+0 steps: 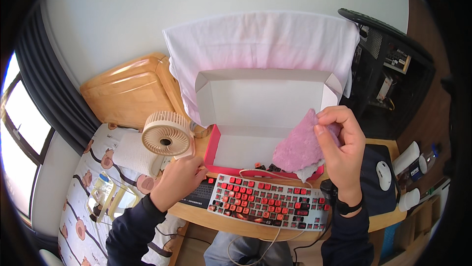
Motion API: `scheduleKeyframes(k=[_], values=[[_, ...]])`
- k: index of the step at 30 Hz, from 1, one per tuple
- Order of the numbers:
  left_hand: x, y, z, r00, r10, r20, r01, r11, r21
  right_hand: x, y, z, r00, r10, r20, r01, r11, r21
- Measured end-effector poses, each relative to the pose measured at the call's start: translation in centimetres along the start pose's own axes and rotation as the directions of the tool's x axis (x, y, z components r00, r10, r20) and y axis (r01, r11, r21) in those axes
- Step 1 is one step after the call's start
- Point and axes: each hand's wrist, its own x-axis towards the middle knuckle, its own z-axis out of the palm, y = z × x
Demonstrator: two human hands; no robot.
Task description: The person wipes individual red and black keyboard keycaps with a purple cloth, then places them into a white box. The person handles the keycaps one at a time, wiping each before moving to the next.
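Note:
My right hand [344, 151] pinches a fluffy pink cloth [298, 144] between thumb and fingers. It hangs over the right part of an opened cardboard box [239, 151] with red sides and a pale inside. Some loose keycaps [257, 165] lie along the box's front edge. My left hand [182, 179] is curled beside the box's front left corner; whether its fingers hold anything is hidden. In front of the box sits a white mechanical keyboard [267, 203]. Red keycaps cover part of it, and many switches are bare.
A beige desk fan [166, 136] stands just behind my left hand. To the right are a white mouse [383, 175] on a dark mat [372, 199], a white cup [409, 199] and a black computer case [391, 89]. A cable [271, 244] loops over the desk's front edge.

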Motion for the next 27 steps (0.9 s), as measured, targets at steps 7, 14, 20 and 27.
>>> scheduleKeyframes(k=[7, 14, 20, 27], values=[[9.2, 4.2, 0.8, 0.912, 0.411, -0.001, -0.411, 0.911, -0.02, 0.2, -0.5, -0.5, 0.999, 0.02, -0.042, -0.019, 1.0, 0.017], [15.8, 5.7, 6.7, 0.847, 0.435, 0.304, -0.469, 0.882, 0.045, 0.3, -0.7, -1.3, 0.999, 0.019, -0.049, -0.018, 1.0, 0.021], [16.7, 5.9, 10.4, 0.811, 0.285, 0.511, -0.359, 0.932, 0.05, 0.5, -0.2, -1.6, 0.999, -0.003, -0.049, 0.003, 1.0, 0.019], [17.0, 5.4, 13.1, 0.797, 0.228, 0.559, -0.295, 0.955, 0.03, 0.7, 0.0, -1.8, 0.997, -0.009, -0.074, 0.01, 1.0, 0.008]])
